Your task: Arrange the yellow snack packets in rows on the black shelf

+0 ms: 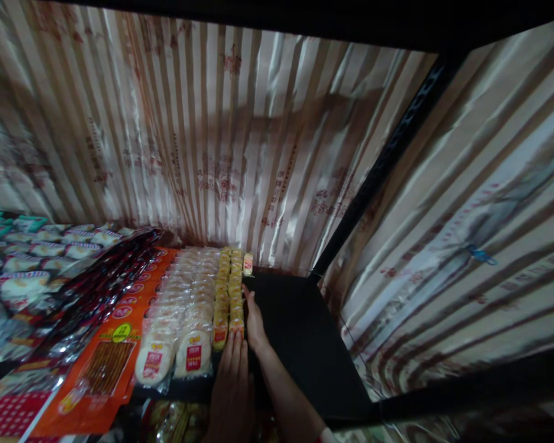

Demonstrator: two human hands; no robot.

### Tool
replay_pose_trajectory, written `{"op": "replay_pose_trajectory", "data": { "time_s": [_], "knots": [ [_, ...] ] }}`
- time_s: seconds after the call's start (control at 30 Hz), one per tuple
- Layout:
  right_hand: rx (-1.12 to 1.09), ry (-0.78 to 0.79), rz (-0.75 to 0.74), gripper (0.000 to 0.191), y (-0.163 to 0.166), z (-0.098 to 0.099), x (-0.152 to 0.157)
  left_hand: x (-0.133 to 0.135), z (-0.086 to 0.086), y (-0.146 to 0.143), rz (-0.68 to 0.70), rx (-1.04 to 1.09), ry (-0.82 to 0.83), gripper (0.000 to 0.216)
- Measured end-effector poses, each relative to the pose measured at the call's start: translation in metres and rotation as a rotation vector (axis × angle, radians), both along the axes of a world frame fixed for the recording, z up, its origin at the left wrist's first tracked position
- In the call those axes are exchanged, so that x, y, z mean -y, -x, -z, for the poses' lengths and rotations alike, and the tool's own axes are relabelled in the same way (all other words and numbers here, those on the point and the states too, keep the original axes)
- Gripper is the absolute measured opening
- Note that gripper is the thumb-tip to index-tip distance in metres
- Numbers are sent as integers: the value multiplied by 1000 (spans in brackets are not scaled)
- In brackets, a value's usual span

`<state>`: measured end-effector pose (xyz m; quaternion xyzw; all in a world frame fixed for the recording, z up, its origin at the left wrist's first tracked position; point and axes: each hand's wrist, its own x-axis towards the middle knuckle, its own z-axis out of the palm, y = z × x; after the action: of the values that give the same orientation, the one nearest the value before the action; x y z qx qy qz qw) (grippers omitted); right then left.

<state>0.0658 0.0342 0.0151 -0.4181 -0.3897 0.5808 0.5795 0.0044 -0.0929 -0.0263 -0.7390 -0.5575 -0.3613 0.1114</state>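
Note:
Two rows of small yellow snack packets (229, 289) stand on a black shelf (300, 332). At the front end of these rows, the outstretched fingers of my left hand (232, 375) lie flat against the nearest packet. My right hand (255, 320) is along the right side of the right row, its fingers extended toward the back and touching or very near the packets. Neither hand is closed round anything. A small pale packet with a red label (248, 264) stands at the back, just past my right fingertips.
Left of the yellow rows are clear-wrapped round white cakes (194, 354), orange snack bags (106, 369), dark glossy packets (101, 295) and white packets (25, 283). A black shelf post (378, 172) rises at the right corner. Striped sheeting (240, 141) covers the back. More packets (175, 421) lie below.

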Motion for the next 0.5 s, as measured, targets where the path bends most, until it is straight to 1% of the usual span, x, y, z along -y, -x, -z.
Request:
{"op": "replay_pose_trajectory", "data": {
  "time_s": [0.1,0.23,0.3,0.4,0.5],
  "knots": [
    [39,17,61,67,-1,2,-1,1,-1,-2,-20,23,1,58],
    [19,20,-17,67,-1,2,-6,1,-3,-5,-62,28,33,61],
    [21,7,-23,65,0,3,-7,1,-3,-6,-75,19,30,63],
    [54,17,38,66,1,6,-9,2,-2,-6,-54,13,-3,66],
    [48,17,11,68,1,8,-11,3,-2,-6,-16,88,33,65]
  ]
}}
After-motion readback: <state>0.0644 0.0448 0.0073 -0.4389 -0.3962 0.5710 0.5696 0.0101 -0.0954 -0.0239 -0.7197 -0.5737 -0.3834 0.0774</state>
